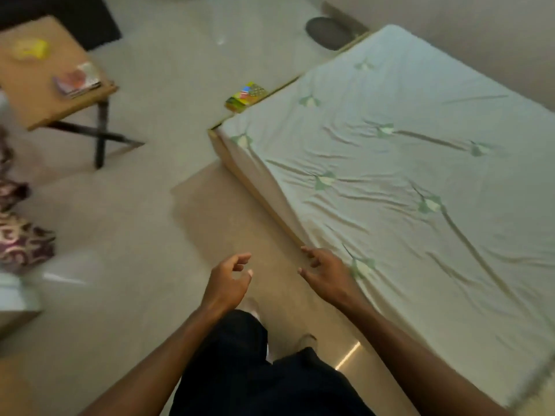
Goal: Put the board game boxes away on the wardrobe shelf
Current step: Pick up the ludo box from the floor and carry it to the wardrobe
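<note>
A colourful board game box [245, 96] lies on the pale floor beside the far corner of the bed, well ahead of me. My left hand [228, 280] hangs over the floor, fingers loosely curled and apart, holding nothing. My right hand [325, 271] is spread beside the near edge of the bed [405, 163], also holding nothing. Both hands are far from the box. No wardrobe or shelf is in view.
A small wooden folding table [45, 82] stands at the left with a yellow object [30, 48] and a stack of booklets [78, 80]. Patterned purple fabric [21, 235] lies at the left edge. A dark round object [326, 33] sits beyond the bed.
</note>
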A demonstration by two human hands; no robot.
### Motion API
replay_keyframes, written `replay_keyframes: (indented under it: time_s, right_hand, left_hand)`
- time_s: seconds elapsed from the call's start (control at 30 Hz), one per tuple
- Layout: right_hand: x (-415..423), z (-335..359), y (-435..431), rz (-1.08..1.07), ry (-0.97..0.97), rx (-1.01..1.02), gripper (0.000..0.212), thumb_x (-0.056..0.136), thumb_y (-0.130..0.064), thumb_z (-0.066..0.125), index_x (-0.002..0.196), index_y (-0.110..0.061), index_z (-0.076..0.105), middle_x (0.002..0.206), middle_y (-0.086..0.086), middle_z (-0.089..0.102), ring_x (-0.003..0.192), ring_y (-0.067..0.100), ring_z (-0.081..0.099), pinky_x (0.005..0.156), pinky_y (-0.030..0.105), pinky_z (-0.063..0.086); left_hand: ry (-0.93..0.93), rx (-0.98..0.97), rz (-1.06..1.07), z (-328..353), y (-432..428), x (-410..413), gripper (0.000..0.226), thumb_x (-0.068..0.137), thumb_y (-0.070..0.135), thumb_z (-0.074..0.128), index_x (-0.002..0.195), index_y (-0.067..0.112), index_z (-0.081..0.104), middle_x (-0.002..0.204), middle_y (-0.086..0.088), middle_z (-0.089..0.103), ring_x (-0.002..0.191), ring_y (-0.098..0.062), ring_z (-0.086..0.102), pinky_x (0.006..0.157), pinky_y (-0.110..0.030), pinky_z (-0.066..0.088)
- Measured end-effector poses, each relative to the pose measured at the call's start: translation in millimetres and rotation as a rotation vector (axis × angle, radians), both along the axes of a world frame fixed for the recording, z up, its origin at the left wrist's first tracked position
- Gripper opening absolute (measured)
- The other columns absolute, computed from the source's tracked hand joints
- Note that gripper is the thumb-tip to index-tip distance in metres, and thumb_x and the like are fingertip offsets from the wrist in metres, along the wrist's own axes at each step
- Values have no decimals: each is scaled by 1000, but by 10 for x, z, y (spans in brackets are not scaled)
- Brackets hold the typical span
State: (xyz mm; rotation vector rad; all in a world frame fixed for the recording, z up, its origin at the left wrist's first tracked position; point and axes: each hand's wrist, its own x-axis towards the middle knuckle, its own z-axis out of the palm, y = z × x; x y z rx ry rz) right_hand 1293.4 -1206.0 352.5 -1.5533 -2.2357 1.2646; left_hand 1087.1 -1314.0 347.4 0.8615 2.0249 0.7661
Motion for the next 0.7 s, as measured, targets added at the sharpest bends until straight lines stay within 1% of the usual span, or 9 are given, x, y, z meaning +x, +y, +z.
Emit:
replay_keyframes:
  time_s: [0.07, 0.17, 0.27, 0.33, 0.4, 0.47, 0.53, 0.63, 0.7]
  right_hand:
    - [-481, -49, 355, 94, 2, 5, 47, 84, -32, 68, 130, -28, 56, 120, -4, 60, 95, 8, 58, 85, 31, 51]
    - [-1245, -124, 810, 170, 35, -20, 42, 83, -28, 70, 124, -30, 61, 115, -4, 63, 90, 8, 60, 84, 32, 53]
    - [-2005, -85, 1193, 242, 42, -13, 40, 85, -26, 69, 123, -29, 62, 110, -7, 62, 89, 7, 60, 82, 27, 52]
    - [-2585, -57, 1490, 259, 56, -1, 39, 85, -26, 69, 123, -26, 63, 107, -8, 60, 87, 8, 61, 80, 25, 50]
    - [-3157, -23, 1796, 284, 77, 6, 37, 84, -25, 70, 120, -25, 64, 104, -9, 59, 86, 9, 62, 80, 28, 52]
    - [-3716, -14, 2109, 299, 99, 22, 38, 82, -22, 72, 119, -24, 65, 102, -9, 59, 84, 11, 63, 79, 32, 54]
    - [-4168, 36, 2356, 303, 113, 22, 39, 81, -21, 72, 120, -24, 64, 101, -10, 60, 86, 13, 64, 80, 29, 53]
    - [-4931, 33, 2845, 305, 118, 12, 40, 82, -23, 71, 122, -25, 63, 104, -10, 61, 89, 11, 63, 78, 22, 49]
    - [-5349, -19, 3159, 313, 112, 4, 41, 82, -29, 70, 122, -30, 62, 105, -13, 62, 89, 7, 63, 80, 25, 52]
  left_hand:
    - [-13, -3, 118, -44, 162, -370, 35, 89, 18, 62, 124, 23, 60, 114, 7, 63, 104, -10, 58, 85, -22, 46]
    - [-3, 11, 229, -85, 450, -1021, 33, 89, 17, 62, 122, 23, 61, 114, 8, 64, 103, -9, 59, 85, -23, 48]
    - [-8, 33, 304, -67, 760, -1711, 31, 88, 17, 63, 119, 22, 63, 111, 6, 65, 100, -10, 60, 83, -23, 48]
    - [-13, 49, 323, -38, 1010, -2256, 31, 88, 17, 63, 118, 22, 63, 109, 7, 66, 98, -9, 61, 80, -19, 46]
    - [-5, 73, 345, 19, 1281, -2775, 31, 87, 18, 64, 117, 22, 64, 107, 8, 66, 96, -7, 61, 78, -16, 45]
    - [-12, 105, 390, 56, 1546, -3281, 30, 85, 16, 65, 114, 23, 65, 105, 8, 67, 94, -8, 63, 80, -19, 49]
    - [-29, 129, 423, 109, 1779, -3672, 29, 84, 15, 65, 111, 25, 66, 103, 9, 67, 93, -8, 64, 84, -23, 52]
    - [-23, 135, 435, 99, 2239, -4385, 28, 84, 15, 64, 112, 23, 66, 104, 9, 67, 93, -6, 64, 77, -14, 47]
    - [-11, 132, 429, 84, 2535, -4793, 29, 85, 14, 64, 113, 21, 66, 104, 9, 67, 92, -5, 64, 74, -10, 44]
